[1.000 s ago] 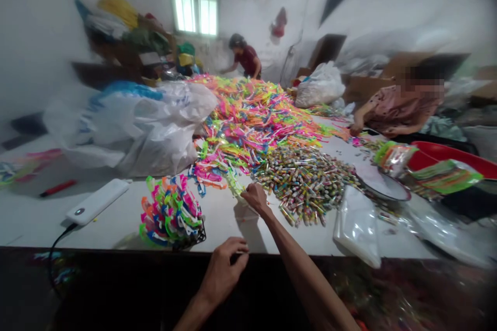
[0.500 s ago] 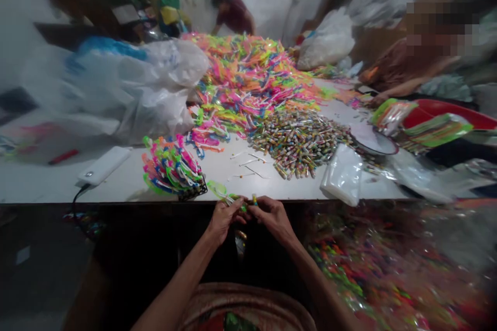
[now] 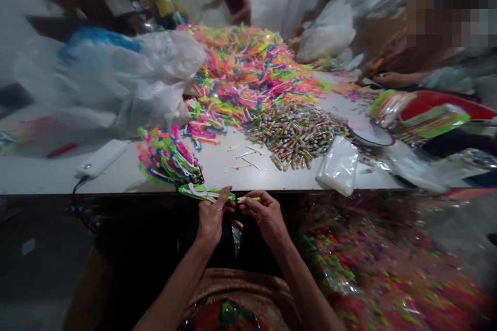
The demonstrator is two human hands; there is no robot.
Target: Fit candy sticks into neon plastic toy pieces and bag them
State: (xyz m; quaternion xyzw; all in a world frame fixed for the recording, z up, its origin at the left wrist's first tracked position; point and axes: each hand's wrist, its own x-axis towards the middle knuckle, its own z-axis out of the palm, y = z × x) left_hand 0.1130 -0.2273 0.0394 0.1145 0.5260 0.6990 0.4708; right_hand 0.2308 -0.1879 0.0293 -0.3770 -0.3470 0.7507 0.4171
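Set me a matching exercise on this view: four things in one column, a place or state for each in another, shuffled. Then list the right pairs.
Things:
1. Left hand
2. Right hand
3. Power bank
4. Clear bags

Places and states:
A. Lying beside the pile of small tubes, at the table's front edge
B. Holding a single tube
C. White, with a black cord attached
D. Holding a green and white plastic piece

Right pairs: 1-D, 2-B, 3-C, 4-A
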